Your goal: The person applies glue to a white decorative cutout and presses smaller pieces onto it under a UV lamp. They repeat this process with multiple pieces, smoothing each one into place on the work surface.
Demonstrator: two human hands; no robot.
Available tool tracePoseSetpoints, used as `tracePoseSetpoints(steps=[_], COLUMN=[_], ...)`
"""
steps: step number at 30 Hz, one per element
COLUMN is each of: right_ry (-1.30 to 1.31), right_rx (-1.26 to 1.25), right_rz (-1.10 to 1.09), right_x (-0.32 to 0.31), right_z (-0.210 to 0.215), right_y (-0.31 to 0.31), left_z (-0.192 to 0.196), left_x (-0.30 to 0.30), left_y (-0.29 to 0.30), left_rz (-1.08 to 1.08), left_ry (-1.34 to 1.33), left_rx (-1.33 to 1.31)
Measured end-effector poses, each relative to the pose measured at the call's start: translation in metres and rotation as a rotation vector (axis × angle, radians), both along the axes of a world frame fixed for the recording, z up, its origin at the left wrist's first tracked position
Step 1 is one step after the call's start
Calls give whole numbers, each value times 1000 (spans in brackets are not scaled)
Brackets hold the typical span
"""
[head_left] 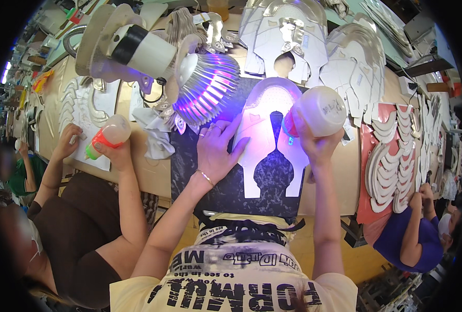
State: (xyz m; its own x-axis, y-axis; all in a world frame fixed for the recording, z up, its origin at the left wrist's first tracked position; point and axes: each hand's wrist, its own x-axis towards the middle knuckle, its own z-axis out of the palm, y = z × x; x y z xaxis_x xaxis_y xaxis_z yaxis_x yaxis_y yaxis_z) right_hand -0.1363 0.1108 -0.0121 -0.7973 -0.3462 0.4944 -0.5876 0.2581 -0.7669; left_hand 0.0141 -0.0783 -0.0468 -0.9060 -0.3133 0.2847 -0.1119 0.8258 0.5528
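Observation:
A white, horseshoe-shaped shoe upper piece [251,164] lies flat on a dark speckled board [210,195], lit violet. My left hand [218,151] rests along its left side, fingers spread, thumb pointing towards the cut-out; rings and a bracelet show on it. Above the upper's right side, my right hand [314,143] is wrapped round a whitish squeeze bottle [325,111] with a red band. The bottle is tilted, its narrow end towards the upper. Whether its tip touches the upper is hard to make out.
A finned lamp [210,86] hangs low at the left, close to my left hand. Stacked upper pieces [283,39] stand beyond the board. A co-worker's hand at left holds an orange-banded bottle [111,136]. Curved white pieces [384,174] cover a red sheet at right, near another person.

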Motion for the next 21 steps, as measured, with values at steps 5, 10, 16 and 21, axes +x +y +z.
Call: tracePoseSetpoints(steps=[5, 10, 16, 21], right_ry=[-7, -58, -82, -72], right_rx=[13, 37, 17, 43], right_rz=[28, 51, 93, 37], right_x=[3, 13, 25, 31], right_z=[-4, -3, -3, 2], right_y=[5, 13, 20, 23], left_z=[1, 0, 0, 0], left_x=[0, 0, 0, 1], left_y=[0, 0, 0, -1], left_rz=[15, 7, 7, -9], left_ry=[-3, 11, 22, 11], left_rx=[8, -1, -1, -2])
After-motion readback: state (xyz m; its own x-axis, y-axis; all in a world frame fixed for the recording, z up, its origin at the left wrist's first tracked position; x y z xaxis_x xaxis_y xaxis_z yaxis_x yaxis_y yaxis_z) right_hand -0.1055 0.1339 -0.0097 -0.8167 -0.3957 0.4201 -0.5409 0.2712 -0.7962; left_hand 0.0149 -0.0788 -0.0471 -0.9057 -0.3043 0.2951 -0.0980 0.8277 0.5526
